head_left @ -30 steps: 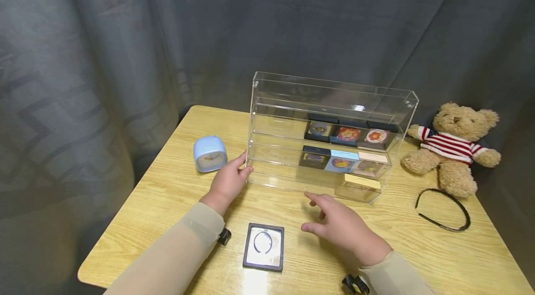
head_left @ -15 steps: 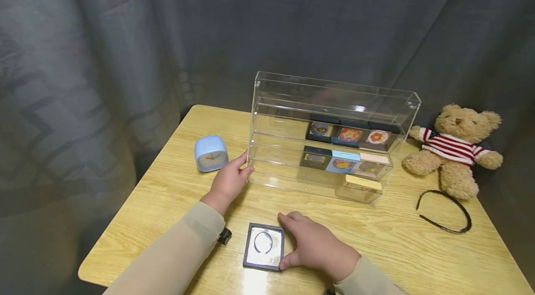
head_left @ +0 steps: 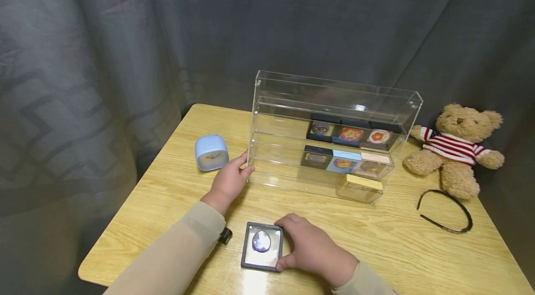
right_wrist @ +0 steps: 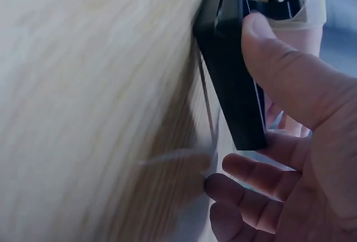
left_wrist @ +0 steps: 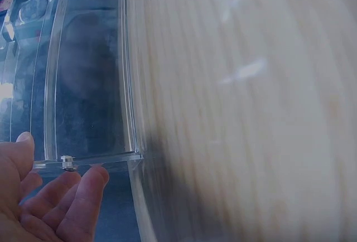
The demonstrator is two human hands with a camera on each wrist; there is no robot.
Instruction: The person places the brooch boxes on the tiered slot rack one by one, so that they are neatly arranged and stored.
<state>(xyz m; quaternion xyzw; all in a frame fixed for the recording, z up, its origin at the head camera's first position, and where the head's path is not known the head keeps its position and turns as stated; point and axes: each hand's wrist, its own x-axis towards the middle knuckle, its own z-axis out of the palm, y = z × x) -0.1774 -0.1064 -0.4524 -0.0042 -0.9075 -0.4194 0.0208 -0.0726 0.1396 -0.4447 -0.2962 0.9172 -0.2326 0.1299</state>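
Observation:
My left hand (head_left: 229, 183) holds the left side panel of a clear acrylic display shelf (head_left: 288, 137), thumb on one side and fingers on the other. In the left wrist view, a small metal screw (left_wrist: 68, 163) shows on that panel near the fingertips. A square, black-framed clear display case (head_left: 261, 262) with a round dark purplish disc inside is at the front of the table. My right hand (head_left: 311, 251) pinches its right edge between thumb and index finger. The right wrist view shows the case's black frame (right_wrist: 231, 69) tilted, with the other fingers loosely curled below.
Several small framed cases (head_left: 342, 161) stand on the shelf's right half, with a yellow-topped one (head_left: 362, 182) on the lowest tier. A blue alarm clock (head_left: 212, 152) sits left of the shelf. To the right are a teddy bear (head_left: 455, 148) and a black headband (head_left: 467, 213).
My right hand has moved left and toward the front from near the shelf and taken hold of the black-framed case, which has tilted slightly. The left hand stays on the shelf.

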